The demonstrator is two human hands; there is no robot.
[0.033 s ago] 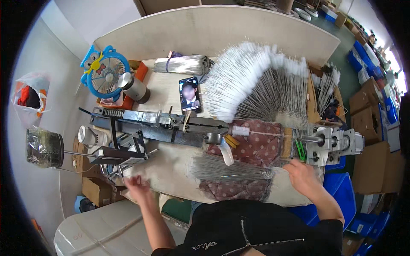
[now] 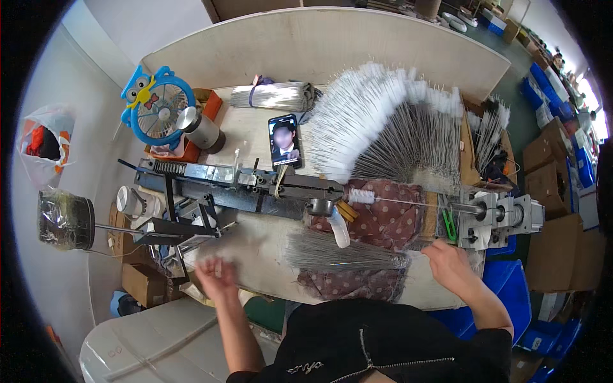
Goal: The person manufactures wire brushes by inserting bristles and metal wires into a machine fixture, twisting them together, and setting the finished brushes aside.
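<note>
My right hand [image 2: 450, 263] is closed in a pinch at the right end of a loose bundle of thin metal wires [image 2: 341, 251]; a pale wire tip shows at its fingertips. Over the bench's front left edge, my left hand [image 2: 217, 276] is raised with its fingers apart, slightly blurred and holding nothing. Beyond the wires, a small white bristle brush [image 2: 362, 196] lies level, its thin stem running between the dark metal rail machine [image 2: 300, 189] and the silver spindle unit [image 2: 504, 212]. A spotted brown cloth [image 2: 396, 210] is under the stem.
A big fan-shaped pile of white brushes [image 2: 367, 127] covers the back right. Behind the rail are a phone [image 2: 283, 140], a tied wire bundle [image 2: 271, 96], a steel tumbler [image 2: 202, 131] and a blue fan [image 2: 159, 112]. A blue bin [image 2: 511, 287] stands at the right.
My left hand has shifted slightly right, away from the black metal frame. A small pale lever on the rail now stands higher. The right hand has barely moved.
</note>
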